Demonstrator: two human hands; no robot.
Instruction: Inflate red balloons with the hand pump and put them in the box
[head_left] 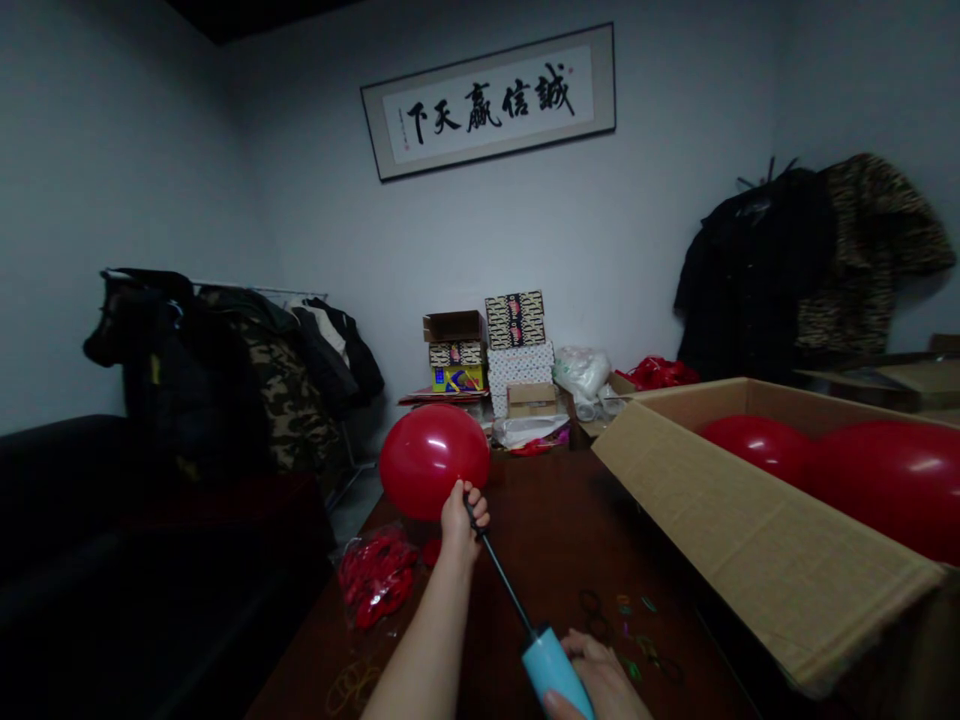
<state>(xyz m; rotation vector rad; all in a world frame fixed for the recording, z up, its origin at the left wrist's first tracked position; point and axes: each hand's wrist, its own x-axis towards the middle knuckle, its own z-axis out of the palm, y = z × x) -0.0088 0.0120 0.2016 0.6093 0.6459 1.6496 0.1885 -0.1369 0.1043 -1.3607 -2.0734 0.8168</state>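
Observation:
My left hand (462,520) is closed around the neck of a round red balloon (431,460), pinching it onto the black nozzle end of a hand pump. The pump's thin black rod (501,580) runs down to a light blue barrel (553,675). My right hand (600,675) is wrapped around that barrel near the bottom edge of the view. The balloon is inflated and floats just above the dark wooden table (555,540).
A large open cardboard box (750,540) on the right holds inflated red balloons (885,500). A clear bag of uninflated red balloons (375,580) lies left of my arm. Coloured rubber bands (622,610) lie scattered. Stacked small boxes (487,355) stand at the table's far end. Coats hang on both sides.

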